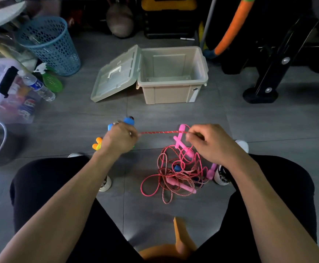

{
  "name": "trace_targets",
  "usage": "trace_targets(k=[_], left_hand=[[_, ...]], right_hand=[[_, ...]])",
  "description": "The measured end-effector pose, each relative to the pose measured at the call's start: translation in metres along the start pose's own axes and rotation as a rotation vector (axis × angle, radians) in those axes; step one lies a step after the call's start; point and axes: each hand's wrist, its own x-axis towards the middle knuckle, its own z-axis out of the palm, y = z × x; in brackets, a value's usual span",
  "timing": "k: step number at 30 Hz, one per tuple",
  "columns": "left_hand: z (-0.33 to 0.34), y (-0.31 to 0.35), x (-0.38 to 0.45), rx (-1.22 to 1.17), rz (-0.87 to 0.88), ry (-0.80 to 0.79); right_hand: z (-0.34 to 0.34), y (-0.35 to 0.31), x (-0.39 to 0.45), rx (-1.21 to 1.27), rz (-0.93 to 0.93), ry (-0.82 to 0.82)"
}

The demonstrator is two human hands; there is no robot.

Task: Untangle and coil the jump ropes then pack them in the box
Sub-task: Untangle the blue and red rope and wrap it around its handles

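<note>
Between hands: red rope [162, 132] | left grip [119, 138], right grip [210, 143] pinching it | Pepsi bottles [28, 106]

One box [174, 92], one basket [48, 44], two hands [119, 138], one rope tangle [175, 173].

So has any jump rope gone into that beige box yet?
No, the box stands open and bare inside, while the tangled ropes lie on the floor in front of the person.

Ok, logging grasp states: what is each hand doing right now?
Left hand: grips one end of the taut red striped rope plus colourful handles.
Right hand: pinches the same rope.
</note>
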Motion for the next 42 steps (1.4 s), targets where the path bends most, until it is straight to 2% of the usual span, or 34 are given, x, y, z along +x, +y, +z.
trace_targets(k=[2,4,6,10,13,15,17,20,22,23,25,27,30,32,34,37,40,42], left_hand=[[0.009,0.006,-0.008,0.022,0.031,-0.154],[0.015,0.011,-0.014,0.03,0.108,-0.176],[0.014,0.018,-0.02,-0.032,0.213,-0.15],[0.014,0.037,-0.033,-0.174,0.452,-0.004],[0.015,0.041,-0.035,-0.161,0.53,0.038],[0.015,0.038,-0.03,-0.064,0.491,0.059],[0.01,0.03,-0.021,-0.057,0.389,0.147],[-0.001,0.008,-0.002,-0.046,0.072,0.239],[0.0,-0.004,0.006,0.075,-0.087,0.121],[0.003,-0.005,0.006,0.09,-0.109,0.034],[0.011,0.003,-0.002,0.044,-0.052,-0.093],[0.017,0.018,-0.012,-0.052,0.095,-0.143],[0.021,0.038,-0.024,-0.163,0.356,-0.106],[0.022,0.043,-0.03,-0.146,0.466,-0.047],[0.022,0.041,-0.03,-0.031,0.435,0.026],[0.016,0.027,-0.016,0.132,0.2,0.096],[0.012,0.009,-0.002,0.231,-0.079,0.013],[0.014,0.005,-0.002,0.234,-0.092,-0.054]], right_hand=[[0.001,-0.006,0.003,0.087,-0.042,0.056],[0.005,-0.009,0.008,0.072,-0.053,-0.017],[0.01,-0.009,0.012,0.038,-0.061,-0.09],[0.019,-0.011,0.015,0.025,-0.096,-0.109],[0.022,-0.013,0.015,0.0,-0.074,-0.147],[0.021,-0.012,0.015,-0.024,-0.028,-0.183],[0.015,-0.009,0.014,-0.048,0.024,-0.198],[-0.001,-0.002,0.008,-0.156,0.062,-0.154],[-0.011,0.0,0.003,-0.124,0.059,-0.074],[-0.013,0.0,0.002,-0.084,0.046,-0.039],[-0.012,-0.004,0.003,-0.029,0.022,-0.005],[-0.008,-0.008,0.007,-0.012,-0.002,-0.037],[0.003,-0.014,0.013,-0.027,-0.054,-0.125],[0.01,-0.017,0.014,-0.032,-0.055,-0.139],[0.012,-0.017,0.013,-0.027,-0.035,-0.143],[0.004,-0.013,0.009,-0.011,0.018,-0.14],[-0.006,-0.01,0.002,0.028,0.03,-0.057],[-0.007,-0.01,-0.001,0.062,0.033,-0.014]])
